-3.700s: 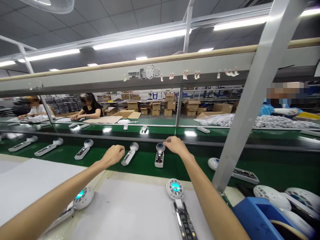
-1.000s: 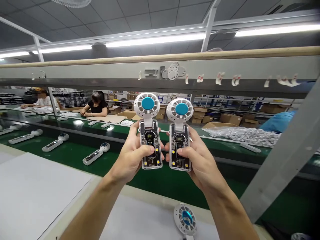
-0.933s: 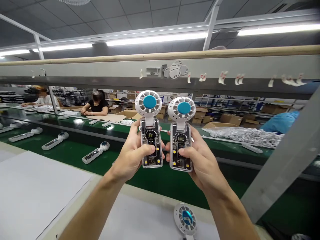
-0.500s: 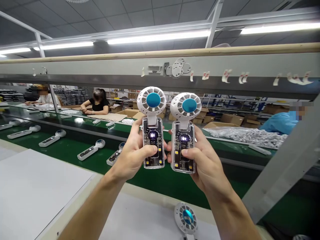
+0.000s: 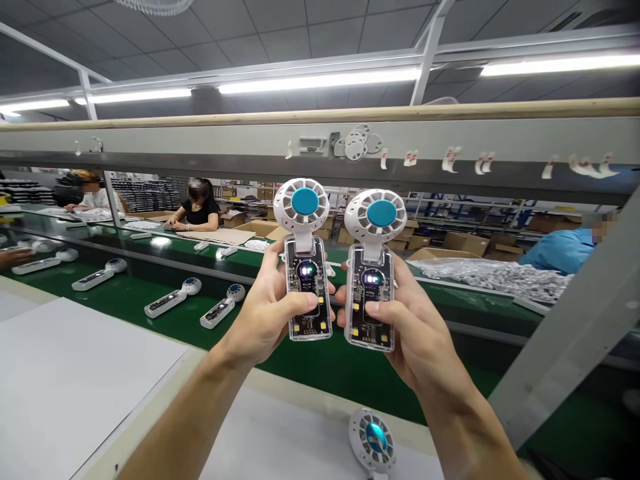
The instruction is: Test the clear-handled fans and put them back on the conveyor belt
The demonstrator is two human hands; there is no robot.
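Observation:
Two small handheld fans stand upright side by side, each with a white round head, a blue centre and a clear body over a black circuit board. My left hand [image 5: 267,310] is wrapped round the left fan [image 5: 309,287], its thumb pressed on the middle of the board. The right fan [image 5: 371,333] is gripped by my right hand [image 5: 413,320], thumb likewise on the board. Small lights glow on both boards. A third fan [image 5: 373,443] lies on the white sheet below, its lower part cut off by the frame.
Several fans, one of them here [image 5: 173,300], lie on the green conveyor [image 5: 280,373]. A slanted metal post [image 5: 565,333] rises at the right. White sheets [image 5: 85,380] cover the near bench. Across the belt sit people, and a hand [image 5: 15,258] shows at the far left.
The fans on the conveyor have shifted slightly left. A hand has appeared at the far left edge. Greenish light now shows on both held boards. My grips stay the same.

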